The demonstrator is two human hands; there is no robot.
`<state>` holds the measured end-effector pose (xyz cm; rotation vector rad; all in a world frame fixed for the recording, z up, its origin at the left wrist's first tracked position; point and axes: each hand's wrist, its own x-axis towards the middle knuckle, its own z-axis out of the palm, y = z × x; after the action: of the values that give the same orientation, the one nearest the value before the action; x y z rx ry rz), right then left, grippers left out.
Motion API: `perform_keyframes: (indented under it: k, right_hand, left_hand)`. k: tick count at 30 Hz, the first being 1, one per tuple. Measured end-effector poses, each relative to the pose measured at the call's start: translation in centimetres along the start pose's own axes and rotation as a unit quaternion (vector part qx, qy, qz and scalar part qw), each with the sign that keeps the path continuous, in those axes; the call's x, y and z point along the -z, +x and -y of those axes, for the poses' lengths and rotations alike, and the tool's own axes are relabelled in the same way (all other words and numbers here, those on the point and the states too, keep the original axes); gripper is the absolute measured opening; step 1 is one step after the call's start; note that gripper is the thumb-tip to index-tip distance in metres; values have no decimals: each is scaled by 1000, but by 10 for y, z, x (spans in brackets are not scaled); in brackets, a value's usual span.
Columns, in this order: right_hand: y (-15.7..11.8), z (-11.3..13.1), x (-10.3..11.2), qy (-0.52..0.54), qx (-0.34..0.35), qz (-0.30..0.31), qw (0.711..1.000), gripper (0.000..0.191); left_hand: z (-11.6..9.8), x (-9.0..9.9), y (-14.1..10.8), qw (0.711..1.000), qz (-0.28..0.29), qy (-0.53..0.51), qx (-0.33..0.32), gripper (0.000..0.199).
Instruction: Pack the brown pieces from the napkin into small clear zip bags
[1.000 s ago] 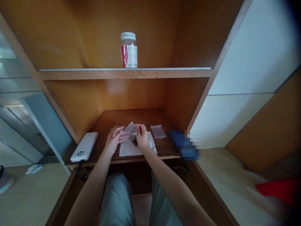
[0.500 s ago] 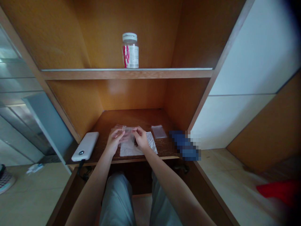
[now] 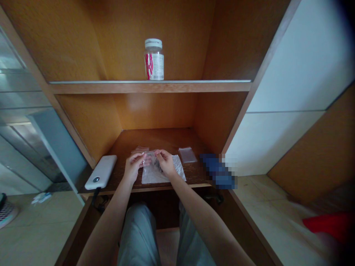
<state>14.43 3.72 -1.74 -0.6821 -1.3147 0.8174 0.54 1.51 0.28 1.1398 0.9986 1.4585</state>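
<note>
Between my two hands is a small clear plastic bag (image 3: 150,155). My left hand (image 3: 134,164) pinches its left edge. The thumb and fingers of my right hand (image 3: 165,162) are closed on its upper right corner. Below them a white crinkled sheet (image 3: 155,177) lies flat on the brown shelf, partly covered by my right hand. Behind my left hand lie several clear bags (image 3: 140,149), partly hidden by the fingers. To the right of the sheet rests another stack of clear bags (image 3: 188,155).
A white power bank (image 3: 101,172) with a black cable lies at the left shelf edge. At the right edge is a blurred-out dark blue item (image 3: 217,171). A white-capped jar (image 3: 154,61) stands on the upper shelf. Below the shelf is an open drawer-like space, with my knees in it.
My left hand has shifted slightly left and down, uncovering more of the bags behind it. The clear bag is now stretched between both hands. The other things have stayed put.
</note>
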Motion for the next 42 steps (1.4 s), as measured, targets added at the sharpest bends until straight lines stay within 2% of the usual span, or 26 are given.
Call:
perform_keyframes:
  k: [7, 13, 23, 42]
  right_hand:
    - [0, 3, 0, -23, 0, -1, 1000, 26]
    - [-2, 6, 0, -21, -10, 1, 1000, 29]
    - [-4, -3, -3, 12, -6, 27, 1000, 13]
    - [-8, -1, -3, -33, -9, 67, 997, 12]
  left_hand:
    - [1, 2, 1, 1000, 20, -15, 10, 35]
    - [5, 4, 4, 999, 19, -35, 12, 29]
    - [1, -3, -1, 999, 22, 24, 11, 29]
    - [2, -2, -3, 998, 26, 59, -8, 26]
